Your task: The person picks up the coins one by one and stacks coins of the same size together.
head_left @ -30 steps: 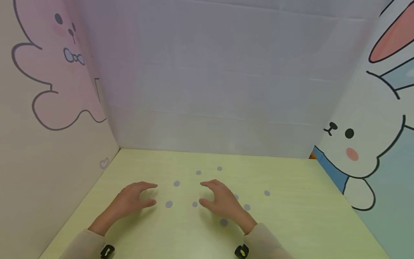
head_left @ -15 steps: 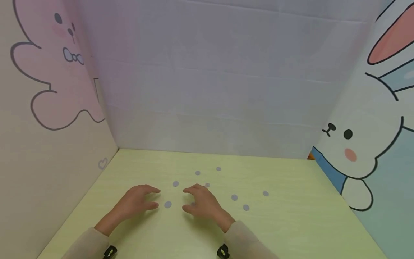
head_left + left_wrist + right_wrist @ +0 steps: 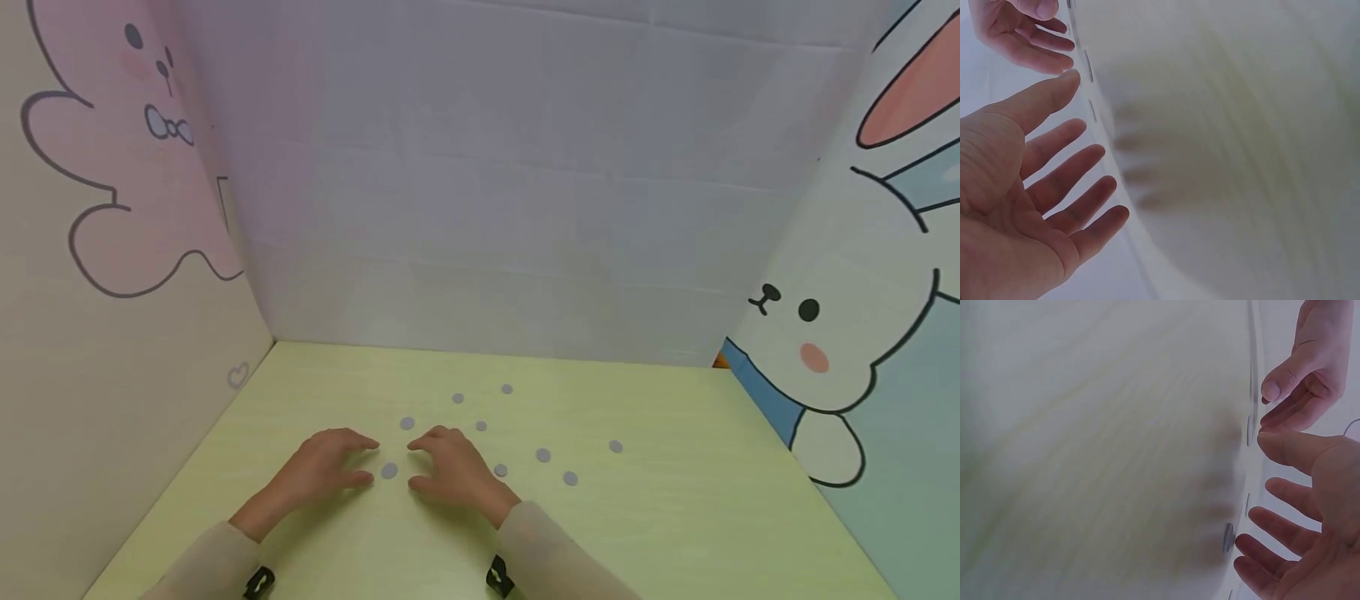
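My left hand (image 3: 322, 467) hovers over the pale yellow-green tabletop (image 3: 675, 517), palm turned inward, fingers relaxed and holding nothing. Facing it from the right is my right hand (image 3: 453, 468), also bare, its fingertips a short gap away. Between the two lies a small flat grey disc (image 3: 389, 471), nearest the left fingertips. Another grey disc (image 3: 407, 423) sits just beyond the gap. In the left wrist view the left fingers (image 3: 1075, 175) are spread apart. The right fingers (image 3: 1282, 528) look loosely extended in the right wrist view. Part of the table under the right hand is hidden.
Several more grey discs lie about the table, among them one behind (image 3: 507, 389) and one at the right (image 3: 616, 447). A plain whitish back wall (image 3: 480, 192) stands behind. Side panels show a pink animal (image 3: 142, 167) and a white rabbit (image 3: 847, 317).
My right hand has travelled left toward the left hand, narrowing the gap, and discs it covered now show. My left hand has shifted slightly right. The discs seem to stay put.
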The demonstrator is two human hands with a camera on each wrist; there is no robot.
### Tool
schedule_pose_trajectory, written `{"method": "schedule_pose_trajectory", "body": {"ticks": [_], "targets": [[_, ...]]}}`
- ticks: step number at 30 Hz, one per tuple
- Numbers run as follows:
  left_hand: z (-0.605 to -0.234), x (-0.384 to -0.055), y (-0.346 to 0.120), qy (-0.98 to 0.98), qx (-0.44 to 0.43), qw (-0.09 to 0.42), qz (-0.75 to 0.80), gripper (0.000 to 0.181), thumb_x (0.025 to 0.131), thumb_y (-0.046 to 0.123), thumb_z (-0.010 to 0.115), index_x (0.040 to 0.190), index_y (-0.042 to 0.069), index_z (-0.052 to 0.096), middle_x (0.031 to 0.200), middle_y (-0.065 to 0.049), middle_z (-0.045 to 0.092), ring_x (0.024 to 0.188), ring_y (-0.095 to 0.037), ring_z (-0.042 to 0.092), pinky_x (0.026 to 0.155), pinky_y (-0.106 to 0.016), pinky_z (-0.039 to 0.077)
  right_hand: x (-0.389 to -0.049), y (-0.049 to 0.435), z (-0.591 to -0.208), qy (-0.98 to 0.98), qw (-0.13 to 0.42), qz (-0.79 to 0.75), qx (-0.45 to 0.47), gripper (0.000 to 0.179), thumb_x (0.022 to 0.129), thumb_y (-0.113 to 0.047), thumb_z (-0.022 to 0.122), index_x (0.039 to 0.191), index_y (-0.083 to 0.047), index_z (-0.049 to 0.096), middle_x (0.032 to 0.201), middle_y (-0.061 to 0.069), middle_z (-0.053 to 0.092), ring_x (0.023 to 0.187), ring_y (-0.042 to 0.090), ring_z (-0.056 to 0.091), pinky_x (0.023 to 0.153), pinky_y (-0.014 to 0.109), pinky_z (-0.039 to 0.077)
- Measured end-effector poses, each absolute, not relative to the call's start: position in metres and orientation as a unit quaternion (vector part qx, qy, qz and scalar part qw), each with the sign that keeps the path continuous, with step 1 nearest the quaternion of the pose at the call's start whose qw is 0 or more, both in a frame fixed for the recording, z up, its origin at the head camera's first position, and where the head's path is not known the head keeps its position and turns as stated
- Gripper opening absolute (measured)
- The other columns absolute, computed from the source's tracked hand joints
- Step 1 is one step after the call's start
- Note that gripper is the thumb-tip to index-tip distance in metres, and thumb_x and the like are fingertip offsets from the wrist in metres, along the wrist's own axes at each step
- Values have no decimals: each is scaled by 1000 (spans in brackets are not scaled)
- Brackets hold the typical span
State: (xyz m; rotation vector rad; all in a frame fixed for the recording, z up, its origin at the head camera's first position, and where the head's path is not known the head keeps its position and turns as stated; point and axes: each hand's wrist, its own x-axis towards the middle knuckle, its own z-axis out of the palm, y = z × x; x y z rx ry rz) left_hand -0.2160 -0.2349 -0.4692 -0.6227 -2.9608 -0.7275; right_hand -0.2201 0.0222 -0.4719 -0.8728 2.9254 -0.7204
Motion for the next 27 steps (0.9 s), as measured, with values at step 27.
{"method": "schedule_pose_trajectory", "body": {"ticks": [27], "targets": [[-455,-221,-222,-953,-233,30,-189,18,82,19,92,98,17,85,106,2,78,104,-27,72,94,-52,56,-228,7,-469,941,-35,-196,-272,24,90,-34,84,113,-25,84,114,-1,65,99,19,53,82,28,46]]}}
